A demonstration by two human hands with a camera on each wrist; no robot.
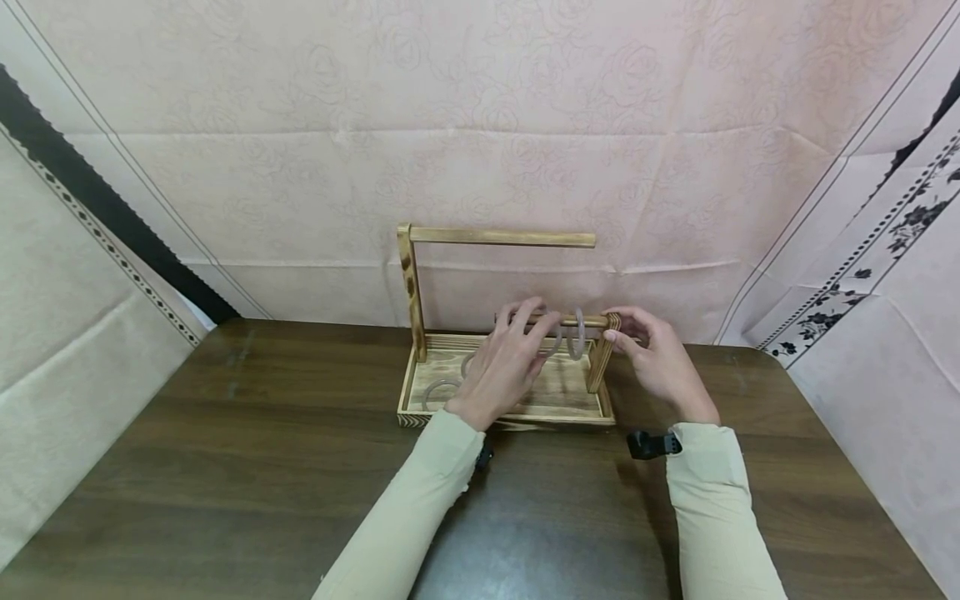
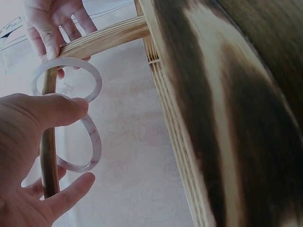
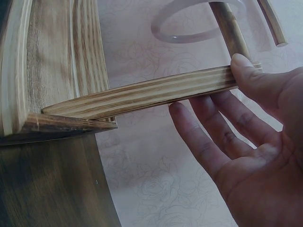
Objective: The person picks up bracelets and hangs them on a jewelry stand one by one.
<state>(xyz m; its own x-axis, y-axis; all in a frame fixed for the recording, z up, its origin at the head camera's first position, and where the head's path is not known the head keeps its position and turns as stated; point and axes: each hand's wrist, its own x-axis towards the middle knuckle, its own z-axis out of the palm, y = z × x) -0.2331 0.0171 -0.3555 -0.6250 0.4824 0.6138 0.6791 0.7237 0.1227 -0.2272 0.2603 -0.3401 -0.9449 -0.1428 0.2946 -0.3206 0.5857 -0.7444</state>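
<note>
A wooden bangle stand has a tray base [image 1: 506, 421], a tall left post and a short right post [image 1: 597, 371]. Two translucent pale bangles hang on the lower rod [image 1: 596, 321]: one bangle [image 2: 97, 82] near the short post, another bangle [image 2: 97, 144] beside it. My left hand [image 1: 498, 367] is at the rod, its thumb across the bangles and its spread fingers past the rod. With thumb on one side and fingertips on the other, my right hand [image 1: 663, 367] pinches the short post's top. Another bangle [image 1: 437, 383] lies in the tray, partly hidden by my left hand.
A higher rod [image 1: 502, 237] reaches right from the tall post [image 1: 412, 292], behind the lower one. The stand sits near the far edge of a dark wooden table [image 1: 262, 467]. A pale patterned cloth [image 1: 480, 150] hangs behind.
</note>
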